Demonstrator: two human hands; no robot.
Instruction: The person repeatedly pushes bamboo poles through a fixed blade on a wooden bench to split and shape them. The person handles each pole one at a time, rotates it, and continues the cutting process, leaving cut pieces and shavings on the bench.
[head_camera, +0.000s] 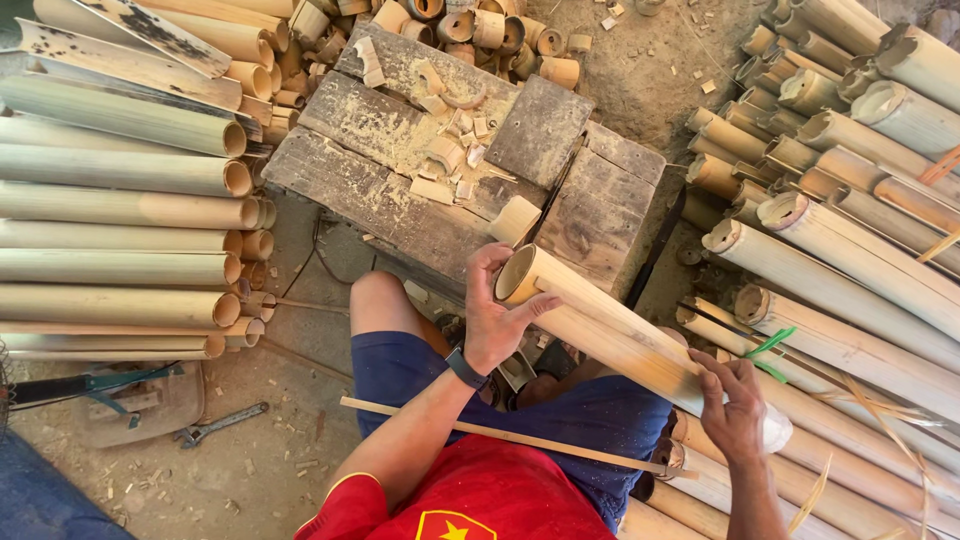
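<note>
My left hand (492, 322) curled round bamboo tube (600, 322) nr open end; right hand (733, 402) gripping its far end. Tabletop (400, 190) w/ chips; dirt floor (230, 470).

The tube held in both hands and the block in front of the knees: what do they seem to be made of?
The tube looks like bamboo: pale yellow, smooth skin, hollow open end. The block looks like rough, weathered grey wood: cracked grain, chop marks, shavings on top. The left hand grips near the open end, the right hand farther down.

Obstacles: stacked bamboo poles (120, 210) left, bamboo pile (860, 200) right, littered wooden counter (400, 190) ahead. Free room: bare dirt floor (250, 470), lower left, beside wrench (215, 427).
</note>
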